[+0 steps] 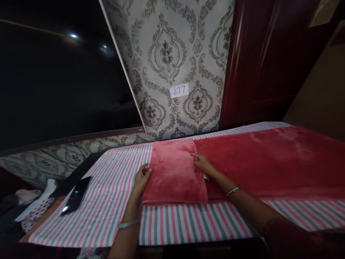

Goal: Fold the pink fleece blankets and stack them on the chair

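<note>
A red plush blanket (258, 162) lies spread lengthwise, its left end folded over into a paler flap (174, 172). My left hand (142, 178) rests at the fold's left edge, with fingers slightly bent and apart. On the flap's right edge is my right hand (203, 164), its index finger stretched out over the plush and the other fingers partly hidden beneath. A small white tag (206, 177) peeks out below my right hand. Under the blanket runs a striped cloth (115, 180) in pink, grey and white.
A black phone (77, 196) lies on the striped cloth at left. Behind stands a large dark screen (67, 72) beside patterned wallpaper with a paper label (179, 90) reading 277. A dark red wooden panel (258, 64) rises at right. Bunched clothes (35, 205) sit at lower left.
</note>
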`<state>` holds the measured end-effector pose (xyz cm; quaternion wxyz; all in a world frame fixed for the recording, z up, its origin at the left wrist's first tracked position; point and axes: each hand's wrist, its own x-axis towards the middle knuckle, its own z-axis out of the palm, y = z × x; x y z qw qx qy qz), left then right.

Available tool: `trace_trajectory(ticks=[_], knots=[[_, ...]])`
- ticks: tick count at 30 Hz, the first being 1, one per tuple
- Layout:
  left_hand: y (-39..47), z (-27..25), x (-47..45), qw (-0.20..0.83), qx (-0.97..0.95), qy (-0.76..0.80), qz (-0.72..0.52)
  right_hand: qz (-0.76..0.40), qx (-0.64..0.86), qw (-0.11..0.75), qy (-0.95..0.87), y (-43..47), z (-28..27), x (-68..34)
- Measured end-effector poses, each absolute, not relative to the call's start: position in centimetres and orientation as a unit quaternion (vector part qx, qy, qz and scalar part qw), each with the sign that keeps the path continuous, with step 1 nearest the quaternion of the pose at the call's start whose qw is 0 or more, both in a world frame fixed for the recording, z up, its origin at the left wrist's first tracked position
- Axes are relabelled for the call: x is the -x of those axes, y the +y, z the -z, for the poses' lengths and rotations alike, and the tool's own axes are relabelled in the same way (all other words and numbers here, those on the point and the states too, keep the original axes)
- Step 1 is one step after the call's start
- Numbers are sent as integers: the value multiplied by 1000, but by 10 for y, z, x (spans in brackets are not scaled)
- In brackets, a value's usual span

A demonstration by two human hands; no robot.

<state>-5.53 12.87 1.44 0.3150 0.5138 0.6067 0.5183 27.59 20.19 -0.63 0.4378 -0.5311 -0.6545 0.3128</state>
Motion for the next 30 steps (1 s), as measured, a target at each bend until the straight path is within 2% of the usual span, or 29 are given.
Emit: trace_trajectory(ticks=[6, 16, 22, 30], knots=[[129, -9, 50, 296, -561, 610, -474, -362, 534, 442, -624, 221, 2, -280], [128, -1, 57, 287, -602, 575, -474, -369, 549, 476, -579, 267, -21, -259], [132, 5, 59, 270, -609, 577, -473, -357, 563, 475, -574, 264, -17, -260], [127, -9, 52, 290, -586, 617, -437, -420, 540, 458, -569, 227, -5, -278]])
